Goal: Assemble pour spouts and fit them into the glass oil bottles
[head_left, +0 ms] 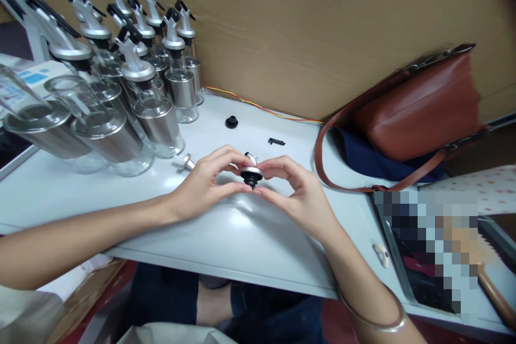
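Between my two hands, above the table (201, 201), is a pourer spout (252, 173) with a silver collar and a black ribbed stopper that points down. My left hand (215, 174) pinches it from the left, thumb below and fingers above. From the right, my right hand (294, 183) grips it the same way. Another silver spout part (186, 162) lies on the table beside my left hand, partly covered by it. Farther back rest a black ribbed stopper (231, 121) and a small black lever (277, 141).
Several glass bottles with steel sleeves and spouts (155, 113) crowd the left; two at the front (107, 134) lack spouts. A brown bag (423, 107) with a looping strap, an earbud (381, 255) and a wooden brush (494, 290) are at right. Wires (262, 105) run along the cardboard wall (282, 27).
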`<act>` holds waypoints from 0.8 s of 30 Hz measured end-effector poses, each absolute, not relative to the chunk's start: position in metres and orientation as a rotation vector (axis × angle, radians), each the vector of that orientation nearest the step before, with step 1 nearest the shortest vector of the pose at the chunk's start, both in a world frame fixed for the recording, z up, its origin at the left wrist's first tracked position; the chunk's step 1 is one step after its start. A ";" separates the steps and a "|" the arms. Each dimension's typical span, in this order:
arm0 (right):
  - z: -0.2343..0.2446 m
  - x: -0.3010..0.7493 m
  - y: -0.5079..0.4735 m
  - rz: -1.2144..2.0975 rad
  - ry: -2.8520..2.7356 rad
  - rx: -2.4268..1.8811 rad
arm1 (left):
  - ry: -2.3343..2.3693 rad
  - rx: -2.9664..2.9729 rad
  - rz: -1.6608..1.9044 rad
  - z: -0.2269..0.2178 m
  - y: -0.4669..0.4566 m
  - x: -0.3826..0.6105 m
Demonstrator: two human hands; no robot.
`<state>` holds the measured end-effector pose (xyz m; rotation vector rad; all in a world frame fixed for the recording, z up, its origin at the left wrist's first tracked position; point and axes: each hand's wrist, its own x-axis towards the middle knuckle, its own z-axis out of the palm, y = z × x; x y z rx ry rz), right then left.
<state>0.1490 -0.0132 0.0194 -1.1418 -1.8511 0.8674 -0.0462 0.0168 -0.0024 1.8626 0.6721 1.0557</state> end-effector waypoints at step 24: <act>0.020 0.156 -0.004 0.429 -2.030 -1.298 | 0.664 1.912 0.881 -0.011 0.018 -0.045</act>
